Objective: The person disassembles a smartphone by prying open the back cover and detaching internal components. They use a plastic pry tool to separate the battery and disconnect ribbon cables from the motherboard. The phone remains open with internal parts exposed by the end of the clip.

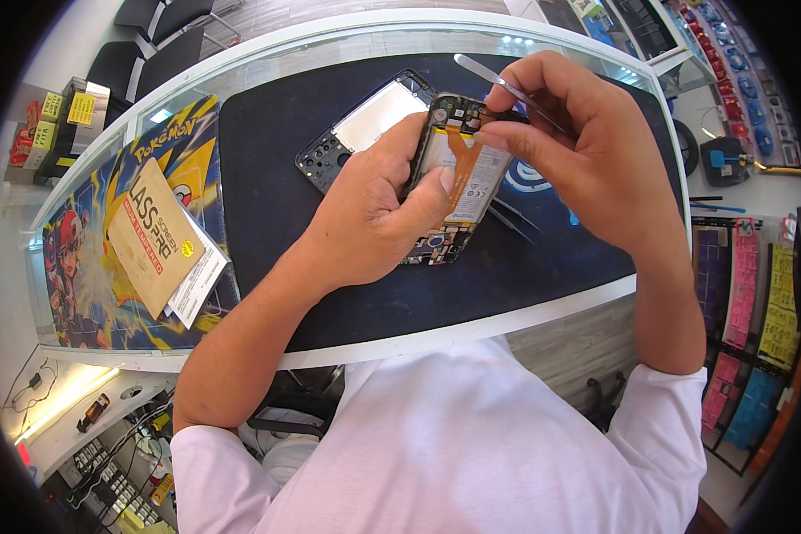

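An opened smartphone point(485, 173) is held tilted above the dark mat, its battery, circuit boards and orange flex cable point(462, 158) exposed. My left hand point(374, 209) is closed around its left side, with the thumb lying over the cable and battery. At the phone's upper right corner, my right hand point(596, 133) pinches close to the edge with thumb and fingers. A slim metal pry tool point(482, 73) is also held in that hand, its flat end sticking out to the upper left. Behind the phone lies a detached phone housing point(369, 117), partly covered by my left hand.
Tweezers point(513, 221) lie on the dark mat point(276, 267), right of the phone. Left of it, a brown envelope point(156, 236) and white papers rest on a colourful cartoon mat point(80, 267). A white-edged glass counter point(454, 335) carries everything. Chairs point(156, 58) stand beyond.
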Available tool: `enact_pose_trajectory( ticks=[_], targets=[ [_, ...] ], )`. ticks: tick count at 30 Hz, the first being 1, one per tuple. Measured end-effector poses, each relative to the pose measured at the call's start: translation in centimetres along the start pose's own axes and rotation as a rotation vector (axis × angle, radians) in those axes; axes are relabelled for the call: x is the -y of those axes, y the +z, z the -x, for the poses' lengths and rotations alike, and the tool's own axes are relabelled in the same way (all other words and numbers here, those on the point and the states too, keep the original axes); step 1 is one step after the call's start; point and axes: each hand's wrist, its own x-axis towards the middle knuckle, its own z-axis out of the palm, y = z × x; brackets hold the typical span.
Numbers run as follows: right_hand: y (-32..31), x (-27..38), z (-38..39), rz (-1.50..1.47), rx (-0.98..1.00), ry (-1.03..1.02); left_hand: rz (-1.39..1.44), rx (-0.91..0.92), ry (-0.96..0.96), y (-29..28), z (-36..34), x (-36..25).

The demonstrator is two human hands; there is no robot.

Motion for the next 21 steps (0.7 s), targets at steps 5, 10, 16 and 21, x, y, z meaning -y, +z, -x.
enact_pose_trajectory(
  ticks=[5, 10, 16, 21],
  targets=[
    [-0.36, -0.14, -0.24, -0.063, 0.054, 0.092, -0.009, 0.013, 0.007, -0.12, -0.03, 0.08],
    [-0.40, -0.25, -0.54, -0.089, 0.077, 0.112, -0.026, 0.008, 0.023, -0.15, -0.07, 0.11],
    [-0.45, -0.24, -0.67, -0.082, 0.084, 0.114, -0.023, 0.009, 0.025, -0.09, -0.02, -0.13],
    [-0.48, -0.40, -0.48, -0.109, 0.066, 0.126, -0.015, 0.029, -0.033, -0.33, -0.02, -0.40]
  ],
)
